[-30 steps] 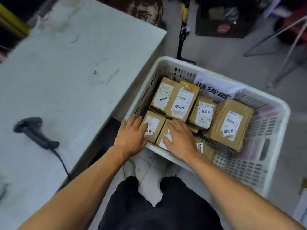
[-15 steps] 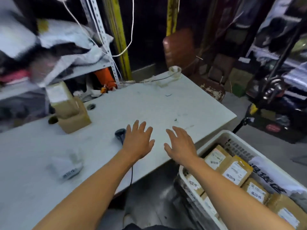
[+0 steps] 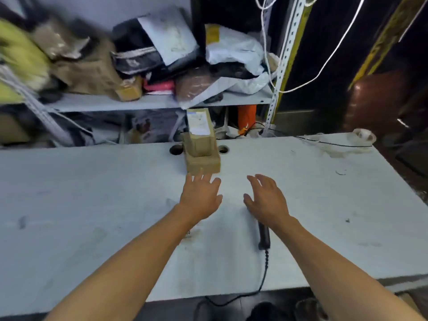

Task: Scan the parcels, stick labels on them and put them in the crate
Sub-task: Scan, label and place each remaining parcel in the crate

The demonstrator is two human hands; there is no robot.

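Two brown cardboard parcels (image 3: pixel 201 144) stand stacked at the back of the white table (image 3: pixel 92 193); the upper one carries a white label. My left hand (image 3: pixel 200 196) hovers just in front of the stack with fingers spread, holding nothing. My right hand (image 3: pixel 265 196) is beside it, also empty with straight fingers, above the table. A black handheld scanner (image 3: pixel 264 236) lies on the table under my right wrist, its head hidden by the hand and its cable running off the front edge. The crate is out of view.
A metal shelf (image 3: pixel 150 101) behind the table is piled with bags, mailers and boxes. A tape roll (image 3: pixel 364 135) sits at the table's far right corner. Two cable holes flank the parcel stack. White cords hang by the shelf upright.
My view swung left from the crate to the table. Both hands left the parcels in the crate and moved over the table toward the stacked parcels, still empty.
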